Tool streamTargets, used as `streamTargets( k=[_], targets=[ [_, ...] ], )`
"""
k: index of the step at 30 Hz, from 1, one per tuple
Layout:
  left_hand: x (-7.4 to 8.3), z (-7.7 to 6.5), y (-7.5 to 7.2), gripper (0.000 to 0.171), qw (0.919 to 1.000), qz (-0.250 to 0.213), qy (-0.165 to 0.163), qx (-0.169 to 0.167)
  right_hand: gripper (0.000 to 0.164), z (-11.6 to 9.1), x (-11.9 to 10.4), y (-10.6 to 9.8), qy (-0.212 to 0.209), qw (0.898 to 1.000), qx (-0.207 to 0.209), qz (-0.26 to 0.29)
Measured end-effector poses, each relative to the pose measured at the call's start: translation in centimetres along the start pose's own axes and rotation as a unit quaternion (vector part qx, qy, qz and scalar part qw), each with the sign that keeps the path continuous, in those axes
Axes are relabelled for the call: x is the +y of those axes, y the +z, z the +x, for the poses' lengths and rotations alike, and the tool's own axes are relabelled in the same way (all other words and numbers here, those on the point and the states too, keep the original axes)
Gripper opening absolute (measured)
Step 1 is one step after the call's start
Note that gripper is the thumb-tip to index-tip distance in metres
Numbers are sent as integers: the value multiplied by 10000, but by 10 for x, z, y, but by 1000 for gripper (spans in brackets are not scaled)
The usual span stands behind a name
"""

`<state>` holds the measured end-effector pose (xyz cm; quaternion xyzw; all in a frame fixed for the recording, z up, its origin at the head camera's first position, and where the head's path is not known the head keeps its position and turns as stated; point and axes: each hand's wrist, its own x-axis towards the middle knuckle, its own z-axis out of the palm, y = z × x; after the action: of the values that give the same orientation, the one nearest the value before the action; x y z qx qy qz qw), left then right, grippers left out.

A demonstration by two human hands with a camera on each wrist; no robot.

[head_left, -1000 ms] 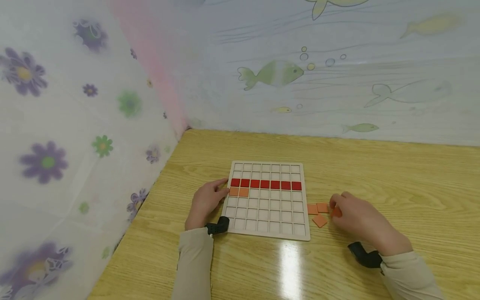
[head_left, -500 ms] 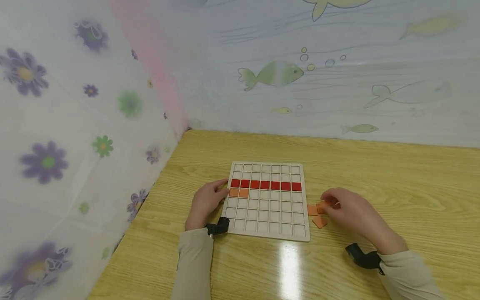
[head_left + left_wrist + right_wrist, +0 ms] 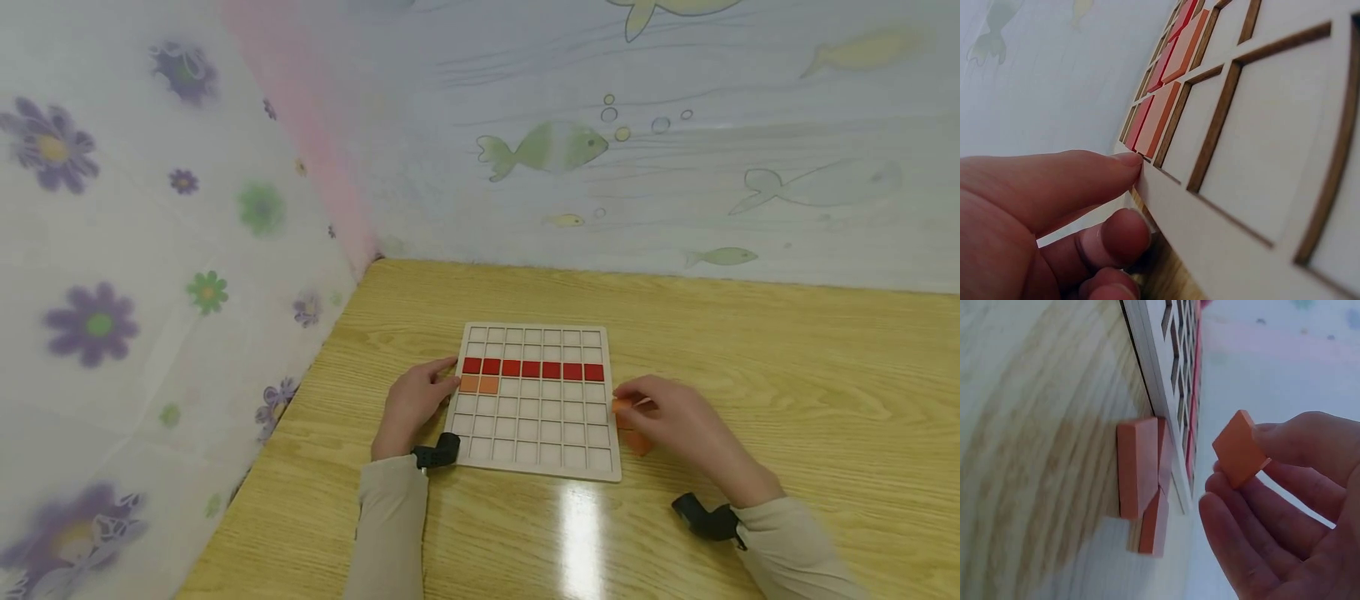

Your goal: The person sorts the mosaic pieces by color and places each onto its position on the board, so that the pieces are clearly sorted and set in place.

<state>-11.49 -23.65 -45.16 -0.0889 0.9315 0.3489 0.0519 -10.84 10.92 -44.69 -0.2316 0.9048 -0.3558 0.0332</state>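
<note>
My right hand [image 3: 675, 412] pinches an orange square tile [image 3: 1238, 450] between thumb and fingers, just off the right edge of a pale wooden grid board [image 3: 538, 475]. Under that hand, loose orange tiles [image 3: 640, 443] lie by the board; the right wrist view shows three of them [image 3: 1138, 465]. With thumb and a fingertip, my left hand [image 3: 412, 404] touches the board's left edge, its other fingers loosely bent beside the rim. A full row of red tiles [image 3: 531, 369] crosses the board. Two orange tiles [image 3: 488, 385] sit at the left of the row below it.
The board lies on a wood-grain table [image 3: 675, 325]. A wall covering with painted fish [image 3: 562, 146] rises behind the table. On the left stands another covering with flowers [image 3: 97, 325]. Black wrist devices [image 3: 708, 518] are strapped near both hands.
My right hand has moved left with the orange tile, over the loose ones to the board's right edge. The left hand stays in the same place.
</note>
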Motion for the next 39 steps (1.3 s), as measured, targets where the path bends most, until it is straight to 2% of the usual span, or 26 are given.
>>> streamTargets(
  k=[8, 20, 39],
  targets=[
    [0, 1, 0, 39, 10000, -33, -15, -39, 23, 3, -5, 9, -31, 10000, -47, 18],
    [1, 0, 0, 39, 10000, -3, -31, -30, 20, 17, -22, 19, -333, 9992, 50, 224],
    [0, 1, -1, 39, 9999, 71, 92, -10, 19, 41, -43, 39, -258, 9960, -161, 835]
  ],
)
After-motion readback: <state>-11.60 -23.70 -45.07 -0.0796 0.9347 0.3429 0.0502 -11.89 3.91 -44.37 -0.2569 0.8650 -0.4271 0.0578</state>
